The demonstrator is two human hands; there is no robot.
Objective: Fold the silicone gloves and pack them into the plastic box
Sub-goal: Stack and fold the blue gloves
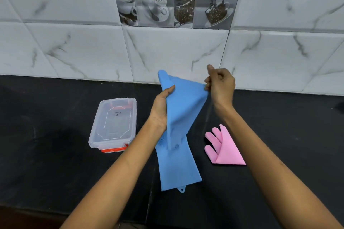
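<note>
**Blue silicone, lifted for the fold**

Blue glove [183, 117] held up over the middle of the black counter [55, 173], cuff end down and trailing toward the near edge, a small hang tab at its lower hem. Left hand [161, 111] wrapped around the glove's left edge, thumb on the front face, fingers hidden behind the sheet. Right hand [220, 85] closed in a pinch on the upper right corner, remaining fingers curled in. Looks like the first fold in hand: finger end being brought over toward the cuff.

For a clean fold: keep both grips level, keep the sheet taut between them, lay it down flat before creasing. Silicone likely springy, so probably worth pressing along the crease and holding a moment. Best folded narrow enough for the box's short side.

Pink glove [224, 147] already folded into a wedge, lying flat on the counter just right of the blue one, fingers pointing away toward the wall. Clear plastic box [113, 123] with orange clips lying left of the left hand, lid on; needs opening before packing.

Open counter between box and pink glove, enough to lay the blue one down. Tiled wall [167, 52] close behind the hands, so little room to swing away. Wide free surface far left and far right.
</note>
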